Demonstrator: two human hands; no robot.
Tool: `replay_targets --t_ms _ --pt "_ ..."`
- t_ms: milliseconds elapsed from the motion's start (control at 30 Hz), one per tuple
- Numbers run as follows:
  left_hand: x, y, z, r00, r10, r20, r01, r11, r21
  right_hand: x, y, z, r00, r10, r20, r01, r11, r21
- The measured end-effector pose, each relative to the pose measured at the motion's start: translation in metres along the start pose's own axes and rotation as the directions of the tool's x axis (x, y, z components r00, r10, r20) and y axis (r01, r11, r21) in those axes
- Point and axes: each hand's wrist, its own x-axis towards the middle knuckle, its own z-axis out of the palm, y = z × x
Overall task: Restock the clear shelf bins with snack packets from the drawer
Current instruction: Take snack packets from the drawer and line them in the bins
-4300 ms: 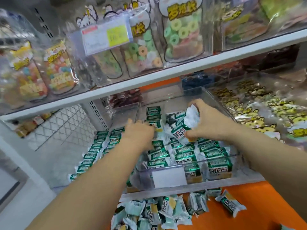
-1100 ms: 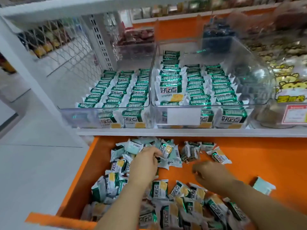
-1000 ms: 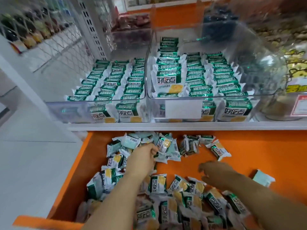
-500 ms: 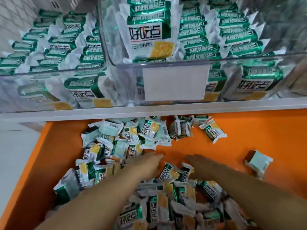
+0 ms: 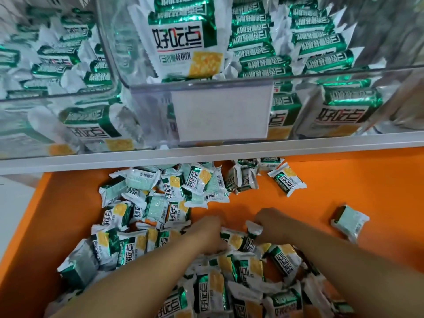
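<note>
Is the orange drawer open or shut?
Open. The orange drawer sticks out below the shelf, its loose snack packets in plain view.

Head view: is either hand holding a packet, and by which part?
The right hand pinches a packet by its crimped end. The left hand is down in the pile; whether it grips anything cannot be told.

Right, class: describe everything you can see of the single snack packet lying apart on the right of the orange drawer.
The lone packet is a small pillow-shaped foil wrapper, pale mint face up, dark green along its left edge, with crimped whitish ends. It looks sealed and lies askew on the orange drawer floor, apart from the pile; nothing else touches it.
</note>
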Motion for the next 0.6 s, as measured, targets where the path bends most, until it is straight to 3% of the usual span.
replay_targets --t_ms 133,233,467,600 --pt "-0.017 -0.001 -0.023 0.992 0.089 -0.091 -0.106 0.971 -0.215 -0.020 -0.008 -0.025 0.994 -0.022 -0.111 0.022 1.000 -0.006" --pt "-0.037 0.000 -0.037 0.991 0.079 -0.108 -0.094 0.985 -0.144 -0.040 -0.020 -0.044 0.983 -0.076 -0.169 0.065 0.996 -0.067" --pt "-0.112 0.023 -0.075 0.963 0.072 -0.258 -0.109 0.985 -0.134 -0.110 -0.068 -0.086 0.971 -0.185 -0.152 0.151 0.965 -0.212" --pt "-0.164 0.038 -0.094 0.968 0.099 -0.229 -0.113 0.992 -0.049 -0.163 -0.098 -0.102 0.971 -0.204 -0.125 0.152 0.929 -0.337"
